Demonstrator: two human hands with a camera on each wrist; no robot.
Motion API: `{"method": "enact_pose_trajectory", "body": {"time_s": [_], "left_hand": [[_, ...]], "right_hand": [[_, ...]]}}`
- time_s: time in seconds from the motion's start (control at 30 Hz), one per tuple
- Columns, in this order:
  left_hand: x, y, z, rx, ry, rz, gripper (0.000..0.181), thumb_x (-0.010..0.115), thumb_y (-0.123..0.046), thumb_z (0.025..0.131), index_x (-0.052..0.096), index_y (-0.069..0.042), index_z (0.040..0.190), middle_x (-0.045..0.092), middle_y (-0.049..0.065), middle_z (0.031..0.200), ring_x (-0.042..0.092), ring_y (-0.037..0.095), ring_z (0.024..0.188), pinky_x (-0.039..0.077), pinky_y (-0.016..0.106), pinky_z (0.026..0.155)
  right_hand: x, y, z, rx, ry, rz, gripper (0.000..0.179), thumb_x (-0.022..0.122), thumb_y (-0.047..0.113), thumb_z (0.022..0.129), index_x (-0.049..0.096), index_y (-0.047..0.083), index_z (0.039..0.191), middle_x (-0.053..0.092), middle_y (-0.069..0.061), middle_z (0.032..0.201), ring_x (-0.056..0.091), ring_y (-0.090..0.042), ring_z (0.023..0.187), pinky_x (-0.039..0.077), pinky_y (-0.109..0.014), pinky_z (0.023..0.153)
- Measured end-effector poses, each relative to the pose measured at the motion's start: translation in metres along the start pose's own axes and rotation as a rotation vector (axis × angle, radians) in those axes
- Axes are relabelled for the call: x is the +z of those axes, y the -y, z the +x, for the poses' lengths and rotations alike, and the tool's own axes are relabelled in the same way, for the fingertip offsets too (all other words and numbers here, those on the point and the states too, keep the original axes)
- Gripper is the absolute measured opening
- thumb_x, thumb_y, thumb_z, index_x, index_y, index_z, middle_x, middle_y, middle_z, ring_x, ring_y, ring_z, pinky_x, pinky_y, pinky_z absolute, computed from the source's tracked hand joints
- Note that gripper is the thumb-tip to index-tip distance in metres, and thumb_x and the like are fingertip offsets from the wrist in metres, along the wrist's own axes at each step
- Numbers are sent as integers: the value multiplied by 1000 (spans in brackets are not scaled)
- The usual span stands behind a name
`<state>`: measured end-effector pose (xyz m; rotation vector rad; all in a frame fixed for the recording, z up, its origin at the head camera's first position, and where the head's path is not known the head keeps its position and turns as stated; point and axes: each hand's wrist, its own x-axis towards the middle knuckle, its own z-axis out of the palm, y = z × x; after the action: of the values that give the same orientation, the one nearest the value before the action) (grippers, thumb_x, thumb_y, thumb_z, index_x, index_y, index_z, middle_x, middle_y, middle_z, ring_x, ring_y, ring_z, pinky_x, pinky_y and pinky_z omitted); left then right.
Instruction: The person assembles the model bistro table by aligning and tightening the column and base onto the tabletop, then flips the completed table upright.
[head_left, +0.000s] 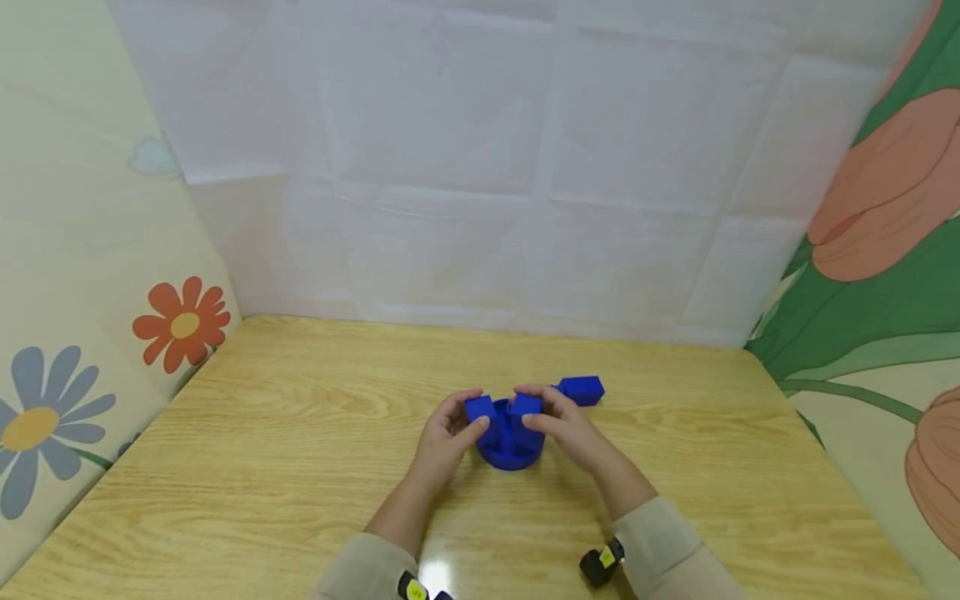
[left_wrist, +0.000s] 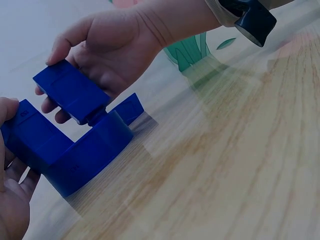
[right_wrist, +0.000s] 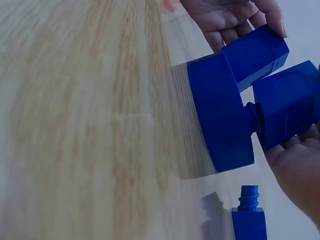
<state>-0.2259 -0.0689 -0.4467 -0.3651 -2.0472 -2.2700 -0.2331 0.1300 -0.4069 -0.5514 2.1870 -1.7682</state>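
Left hand [head_left: 441, 447] pinches left blue boxy plastic-looking block [head_left: 481, 408], right hand [head_left: 576, 429] pinches matching right block [head_left: 527, 406], at round blue base [head_left: 510, 462]; blocks likely light, stiff, slick, best gripped by flat sides.

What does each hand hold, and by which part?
Left hand holds one blue block, right hand a threaded blue block, both near the top.

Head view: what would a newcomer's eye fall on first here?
Most likely the round blue base on the wooden table, with the left hand gripping one blue block and the right hand gripping a second block. Next, a third block lying just beyond the right hand. Then the red flower on the wall to the left.
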Motion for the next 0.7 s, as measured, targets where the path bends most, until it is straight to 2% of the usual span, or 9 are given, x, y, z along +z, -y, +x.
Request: {"method": "enact_pose_trajectory", "body": {"time_s": [0.17,0.33,0.4,0.57,0.7], "left_hand": [[0,1,0,3,3,-10,45,63,-13,78,46,-1,118,54,14,116,54,7,98,43,18,84],[0,1,0,-9,2,-15,44,63,-14,78,47,-2,117,54,14,116,54,8,99,43,18,84],[0,1,0,-15,2,-7,44,63,-15,78,48,-3,117,54,13,116,54,8,99,43,18,84],[-1,0,0,-18,2,10,43,63,-16,78,49,-6,117,54,12,117,53,9,100,43,18,84],[-1,0,-1,-1,-1,12,44,63,-15,78,48,-4,117,54,12,116,53,7,100,44,18,83]], "right_hand": [[1,-3,1,23,-65,-7,50,57,26,82,38,14,128,47,-9,124,46,-19,107,40,-32,90],[0,-8,3,-8,-132,11,53,61,19,80,39,8,127,48,-13,119,50,-11,97,42,-25,83],[0,-9,3,-17,-138,29,52,59,18,81,38,6,127,48,-15,118,50,-10,95,41,-27,84],[-3,-9,1,16,-150,82,44,53,20,83,43,11,125,47,-10,119,47,-10,100,35,-37,96],[-4,-9,-1,7,-195,73,43,56,16,82,44,8,122,48,-9,114,46,-11,100,37,-34,92]]}}
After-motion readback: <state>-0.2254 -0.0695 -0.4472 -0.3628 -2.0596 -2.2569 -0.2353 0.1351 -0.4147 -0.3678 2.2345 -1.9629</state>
